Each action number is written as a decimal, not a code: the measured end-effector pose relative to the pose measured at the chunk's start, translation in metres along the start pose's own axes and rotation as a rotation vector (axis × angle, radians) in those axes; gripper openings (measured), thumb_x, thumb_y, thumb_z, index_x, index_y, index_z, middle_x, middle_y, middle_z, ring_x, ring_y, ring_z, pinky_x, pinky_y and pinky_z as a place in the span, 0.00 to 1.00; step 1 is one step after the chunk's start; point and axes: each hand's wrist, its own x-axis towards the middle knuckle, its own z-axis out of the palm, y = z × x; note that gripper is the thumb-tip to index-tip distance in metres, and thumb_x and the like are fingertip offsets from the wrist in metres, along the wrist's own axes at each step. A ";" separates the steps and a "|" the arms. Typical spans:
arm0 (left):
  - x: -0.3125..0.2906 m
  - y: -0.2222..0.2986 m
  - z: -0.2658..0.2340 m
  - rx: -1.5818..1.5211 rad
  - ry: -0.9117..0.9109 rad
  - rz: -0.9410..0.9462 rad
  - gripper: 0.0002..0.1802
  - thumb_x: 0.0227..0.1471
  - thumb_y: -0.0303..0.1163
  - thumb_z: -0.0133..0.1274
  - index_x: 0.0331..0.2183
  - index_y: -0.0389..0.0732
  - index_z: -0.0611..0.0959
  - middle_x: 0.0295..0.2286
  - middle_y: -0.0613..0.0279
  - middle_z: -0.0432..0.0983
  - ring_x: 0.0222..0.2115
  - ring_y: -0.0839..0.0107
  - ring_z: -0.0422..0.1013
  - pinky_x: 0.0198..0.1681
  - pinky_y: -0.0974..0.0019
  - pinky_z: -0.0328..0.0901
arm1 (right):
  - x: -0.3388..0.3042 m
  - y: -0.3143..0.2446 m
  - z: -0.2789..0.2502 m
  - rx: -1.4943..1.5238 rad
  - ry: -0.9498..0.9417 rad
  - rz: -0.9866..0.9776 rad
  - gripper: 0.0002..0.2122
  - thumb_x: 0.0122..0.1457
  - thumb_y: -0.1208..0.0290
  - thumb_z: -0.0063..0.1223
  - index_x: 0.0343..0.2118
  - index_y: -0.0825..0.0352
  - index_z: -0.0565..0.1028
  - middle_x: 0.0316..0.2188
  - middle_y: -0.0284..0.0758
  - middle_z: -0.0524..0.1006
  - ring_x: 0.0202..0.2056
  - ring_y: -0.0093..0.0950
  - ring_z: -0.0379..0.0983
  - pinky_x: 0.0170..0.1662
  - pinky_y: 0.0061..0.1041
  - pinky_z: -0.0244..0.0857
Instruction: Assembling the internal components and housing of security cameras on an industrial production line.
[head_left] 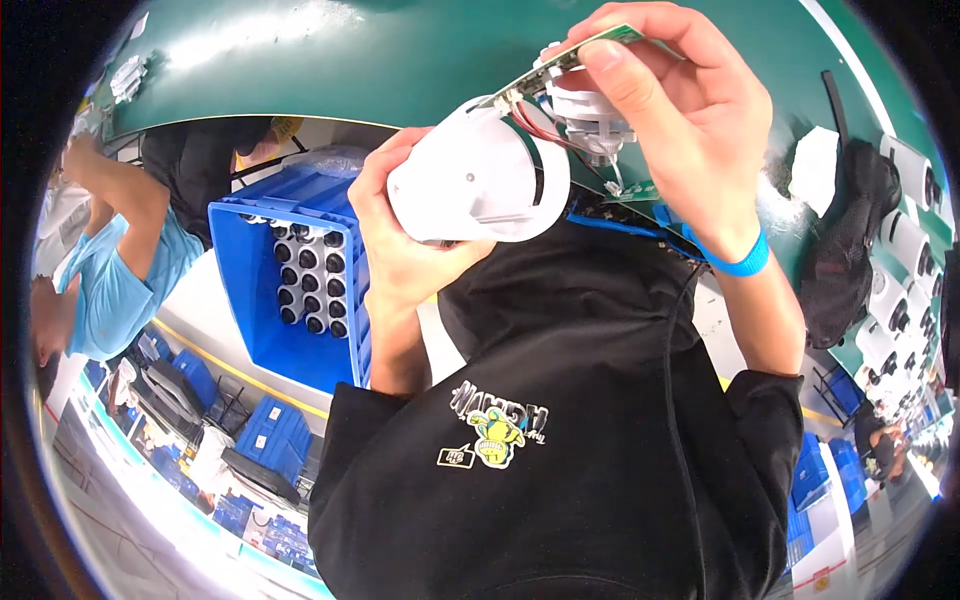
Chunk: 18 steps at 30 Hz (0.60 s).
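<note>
My left hand [392, 232] is wrapped around a white rounded camera housing [470, 185], its open end turned to the right. My right hand [690, 110] pinches a green circuit board [598, 42] by its edge. A white lens module [592, 118] hangs under the board. Red and black wires [538, 127] run from the board into the housing's opening. The board sits just outside the housing's mouth. A blue band [738, 262] circles my right wrist. Both hands are raised in front of my black shirt [560, 420].
A green table [400, 60] lies behind the hands. A blue crate [245, 290] holds several white housings with dark ends. A row of white camera bodies [900, 250] and a black bag [850, 240] lie at the right. A person in a light blue shirt [120, 275] works at the left, near stacked blue crates [270, 435].
</note>
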 end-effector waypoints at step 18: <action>-0.004 0.021 -0.009 0.059 0.007 -0.172 0.50 0.23 0.31 0.73 0.49 0.35 0.64 0.46 0.52 0.64 0.46 0.62 0.65 0.49 0.63 0.61 | 0.007 -0.007 0.011 -0.131 -0.109 0.125 0.07 0.53 0.84 0.52 0.35 0.74 0.69 0.31 0.37 0.75 0.34 0.21 0.74 0.38 0.19 0.69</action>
